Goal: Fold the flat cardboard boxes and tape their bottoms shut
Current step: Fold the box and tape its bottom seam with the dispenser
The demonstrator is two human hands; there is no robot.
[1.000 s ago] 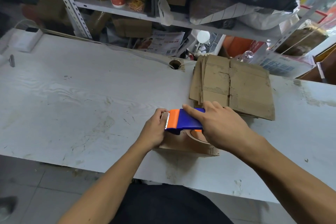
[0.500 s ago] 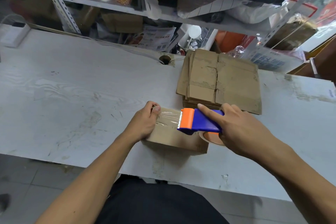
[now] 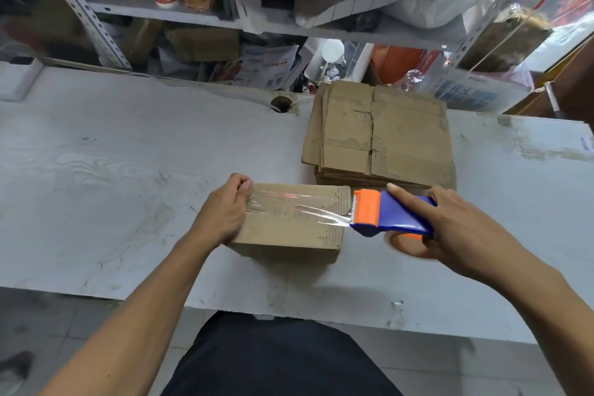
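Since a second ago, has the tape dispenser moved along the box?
Yes. The tape dispenser in the right hand ran rightward from the box's left end, beside the left hand, to just past its right edge.

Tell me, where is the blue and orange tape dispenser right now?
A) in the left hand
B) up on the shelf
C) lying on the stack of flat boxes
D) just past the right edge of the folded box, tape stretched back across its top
D: the right hand holds the tape dispenser just off the folded box, clear tape running back to the left hand.
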